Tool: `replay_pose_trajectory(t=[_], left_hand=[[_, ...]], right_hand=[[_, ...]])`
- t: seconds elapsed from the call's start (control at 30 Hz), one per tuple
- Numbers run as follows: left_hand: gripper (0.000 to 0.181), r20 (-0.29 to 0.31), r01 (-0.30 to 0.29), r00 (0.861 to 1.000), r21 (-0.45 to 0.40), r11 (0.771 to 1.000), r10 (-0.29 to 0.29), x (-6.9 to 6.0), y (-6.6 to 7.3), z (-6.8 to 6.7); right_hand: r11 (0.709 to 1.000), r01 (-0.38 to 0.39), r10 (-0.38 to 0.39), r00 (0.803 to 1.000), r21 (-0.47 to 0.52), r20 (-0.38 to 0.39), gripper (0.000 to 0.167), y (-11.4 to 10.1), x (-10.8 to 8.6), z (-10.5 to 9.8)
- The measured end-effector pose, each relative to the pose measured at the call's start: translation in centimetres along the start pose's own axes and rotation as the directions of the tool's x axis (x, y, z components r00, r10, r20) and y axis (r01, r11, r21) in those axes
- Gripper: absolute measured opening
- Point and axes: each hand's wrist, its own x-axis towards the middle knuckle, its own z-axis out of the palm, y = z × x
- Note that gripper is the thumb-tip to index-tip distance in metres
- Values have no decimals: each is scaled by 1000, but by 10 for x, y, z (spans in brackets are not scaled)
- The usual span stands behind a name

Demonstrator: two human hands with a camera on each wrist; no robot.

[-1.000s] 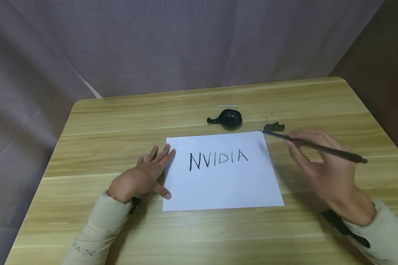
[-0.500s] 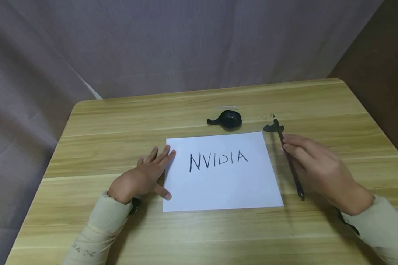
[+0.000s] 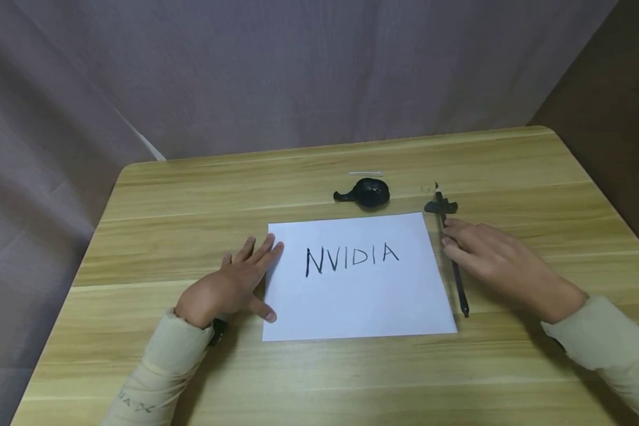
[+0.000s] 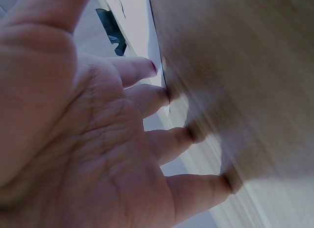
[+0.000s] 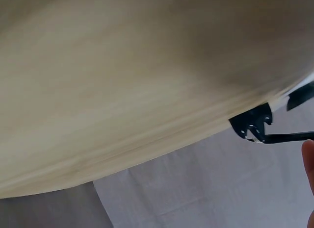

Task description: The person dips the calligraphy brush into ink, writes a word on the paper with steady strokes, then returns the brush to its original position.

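Note:
A white sheet of paper bears the handwritten black letters NVIDIA. My left hand lies with fingers spread at its left edge; two fingertips and the thumb touch the paper. In the left wrist view the fingertips press down along the paper's edge and the table. To the right of the sheet, my right hand pinches the dark handle of a writing brush. The brush's front part lies across a small black brush rest, its tip pointing away. In the right wrist view the brush meets the notched rest.
Behind the paper sits a black gourd-shaped dish with its stem to the left. A thin clear stick lies behind the dish. The wooden table ends at a grey curtain. Faint marks show on the wood near the rest.
My right hand has swung the brush from the paper's top right corner over to the rest, turned it to point away, and lowered it. My left hand has stayed put.

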Motion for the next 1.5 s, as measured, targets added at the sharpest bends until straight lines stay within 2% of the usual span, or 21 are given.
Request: replay_pose_trajectory(t=[0.2,0.53,0.7,0.87,1.07,1.3,1.5], left_hand=[[134,3,1,1000,-9,1000,-1,0,1,-1],[134,6,7,1000,-7,1000,-7,0,1,0],[135,3,10,1000,-2,1000,-10,0,1,1],[135,4,15,1000,-7,1000,-15,0,1,1],[134,-1,10,1000,1,1000,-10,0,1,1],[135,-1,10,1000,7,1000,-10,1,1,1],[135,0,9,1000,10,1000,-9,2,0,1]], right_hand=[[999,24,-20,997,-45,71,37,8,-9,6],[995,48,-33,988,-92,150,41,15,-11,13],[997,45,-32,981,-66,190,26,15,-12,14],[999,35,-30,973,-18,227,31,14,-12,15],[999,32,-27,964,-14,265,31,14,-14,16],[999,42,-39,965,-8,260,29,15,-16,16],[999,42,-38,959,-9,281,38,15,-16,14]])
